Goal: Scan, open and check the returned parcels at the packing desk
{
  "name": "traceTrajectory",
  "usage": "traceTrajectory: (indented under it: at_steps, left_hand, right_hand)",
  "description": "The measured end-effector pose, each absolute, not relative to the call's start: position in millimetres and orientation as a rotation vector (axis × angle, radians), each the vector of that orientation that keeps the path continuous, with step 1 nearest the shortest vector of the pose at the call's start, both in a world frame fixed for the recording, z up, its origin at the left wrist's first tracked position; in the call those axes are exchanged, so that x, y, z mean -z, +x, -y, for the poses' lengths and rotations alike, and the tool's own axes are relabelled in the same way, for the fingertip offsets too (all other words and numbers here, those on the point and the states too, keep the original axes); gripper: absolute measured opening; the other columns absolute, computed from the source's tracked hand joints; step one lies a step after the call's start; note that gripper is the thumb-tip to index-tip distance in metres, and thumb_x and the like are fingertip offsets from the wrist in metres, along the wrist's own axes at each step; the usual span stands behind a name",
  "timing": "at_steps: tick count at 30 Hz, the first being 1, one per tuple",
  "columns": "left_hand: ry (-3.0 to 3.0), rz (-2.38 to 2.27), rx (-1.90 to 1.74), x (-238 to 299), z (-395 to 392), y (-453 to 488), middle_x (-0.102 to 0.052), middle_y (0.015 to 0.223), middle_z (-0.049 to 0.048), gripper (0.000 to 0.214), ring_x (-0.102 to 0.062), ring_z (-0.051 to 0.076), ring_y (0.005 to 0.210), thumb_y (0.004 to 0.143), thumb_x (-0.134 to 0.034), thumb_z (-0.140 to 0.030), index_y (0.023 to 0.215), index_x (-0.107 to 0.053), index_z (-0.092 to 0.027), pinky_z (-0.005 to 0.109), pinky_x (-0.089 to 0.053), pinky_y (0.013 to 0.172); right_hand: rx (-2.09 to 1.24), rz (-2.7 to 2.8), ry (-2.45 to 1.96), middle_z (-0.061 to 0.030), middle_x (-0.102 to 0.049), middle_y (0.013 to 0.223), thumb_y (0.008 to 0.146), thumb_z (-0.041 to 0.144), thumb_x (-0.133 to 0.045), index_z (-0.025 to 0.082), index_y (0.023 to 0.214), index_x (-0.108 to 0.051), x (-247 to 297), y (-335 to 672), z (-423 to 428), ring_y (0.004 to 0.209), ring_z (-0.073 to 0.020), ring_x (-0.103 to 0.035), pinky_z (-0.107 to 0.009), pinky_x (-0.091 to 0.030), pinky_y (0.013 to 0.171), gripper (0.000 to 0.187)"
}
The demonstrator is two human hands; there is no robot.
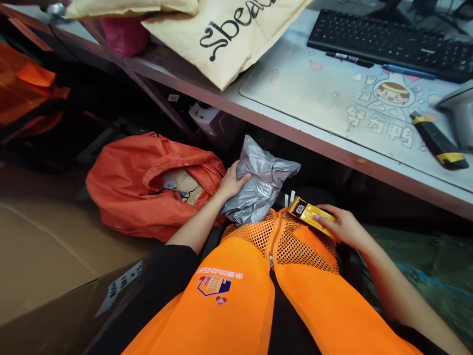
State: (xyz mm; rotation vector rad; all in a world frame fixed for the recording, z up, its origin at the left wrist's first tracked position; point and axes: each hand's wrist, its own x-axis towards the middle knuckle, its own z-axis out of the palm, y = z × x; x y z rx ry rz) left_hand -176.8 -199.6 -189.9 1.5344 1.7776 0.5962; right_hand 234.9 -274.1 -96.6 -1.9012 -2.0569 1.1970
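Observation:
My left hand (231,181) grips the left side of a crinkled grey plastic parcel (262,182) held below the desk edge, above my lap. My right hand (342,228) is closed on a yellow handheld scanner (308,213), its head pointing left toward the parcel. An orange sack (136,190) lies open on the floor just left of my left hand, with paper-wrapped parcels showing inside it. I wear an orange mesh vest (273,276).
A desk (295,133) runs across the top right, carrying a printed desk mat (332,93), a black keyboard (391,42), a black-and-yellow utility knife (438,140) and a beige padded mailer (229,34). Cardboard (48,246) lies at the left. More orange bags (25,88) sit far left.

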Motion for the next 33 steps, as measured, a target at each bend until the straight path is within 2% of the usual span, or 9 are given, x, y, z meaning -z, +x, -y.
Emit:
traceTrajectory:
  at_steps: [9,16,21,25,29,31,33]
  left_hand:
    - [1.387,-1.636,-0.767,216,186,-193,-0.051,0.156,0.0188,0.075,-0.050,0.028,0.145,0.100,-0.049,-0.066,0.155,-0.037,-0.016,0.044,-0.036,0.124]
    - [1.310,-1.623,-0.755,218,180,-196,-0.055,0.153,0.0147,0.066,-0.052,0.026,0.143,0.103,-0.047,-0.061,0.153,-0.040,-0.020,0.042,-0.038,0.122]
    - [1.280,-1.618,-0.781,221,177,-199,-0.059,0.149,0.0136,0.070,-0.055,0.026,0.140,0.101,-0.046,-0.068,0.151,-0.044,-0.019,0.039,-0.041,0.120]
    - [1.150,-1.680,-0.766,216,176,-200,-0.067,0.139,0.0164,0.079,-0.063,0.030,0.130,0.092,-0.056,-0.076,0.142,-0.055,-0.015,0.041,-0.047,0.113]
    - [1.024,-1.554,-0.676,196,176,-197,-0.077,0.113,0.0179,0.083,-0.073,0.035,0.110,0.077,-0.065,-0.086,0.112,-0.073,-0.010,0.043,-0.057,0.096]
    - [0.967,-1.409,-0.647,181,176,-193,-0.079,0.104,0.0157,0.077,-0.075,0.035,0.103,0.072,-0.075,-0.081,0.103,-0.076,-0.011,0.043,-0.059,0.091]
    - [0.934,-1.286,-0.687,164,178,-186,-0.080,0.101,0.0138,0.070,-0.075,0.034,0.101,0.070,-0.083,-0.073,0.103,-0.078,-0.011,0.043,-0.059,0.092]
  right_hand:
    - [-1.081,2.251,-1.952,-0.0111,-0.080,0.111,0.092,0.052,-0.064,0.021,0.122,-0.077,98,183,226,0.092,-0.0271,-0.075,-0.031,-0.053,0.078,0.045]
    - [-1.030,2.343,-2.017,-0.0118,-0.080,0.109,0.092,0.054,-0.066,0.022,0.118,-0.079,105,137,198,0.091,-0.0259,-0.075,-0.030,-0.051,0.074,0.043]
    - [-1.052,2.364,-2.075,-0.0118,-0.080,0.108,0.092,0.052,-0.064,0.024,0.123,-0.078,100,124,191,0.089,-0.0261,-0.074,-0.031,-0.051,0.075,0.045]
    - [-1.014,2.415,-2.127,-0.0151,-0.078,0.114,0.093,0.055,-0.062,0.024,0.127,-0.076,97,117,189,0.097,-0.0308,-0.074,-0.034,-0.052,0.077,0.048]
    - [-1.011,2.479,-2.173,-0.0176,-0.077,0.117,0.093,0.056,-0.062,0.023,0.127,-0.076,100,105,188,0.105,-0.0342,-0.074,-0.037,-0.053,0.081,0.050]
    - [-1.014,2.496,-2.185,-0.0184,-0.077,0.118,0.093,0.056,-0.062,0.022,0.125,-0.077,101,96,187,0.107,-0.0343,-0.074,-0.036,-0.053,0.081,0.049]
    - [-0.996,2.507,-2.165,-0.0181,-0.077,0.118,0.093,0.055,-0.062,0.022,0.124,-0.077,99,86,185,0.106,-0.0337,-0.074,-0.035,-0.053,0.081,0.048]
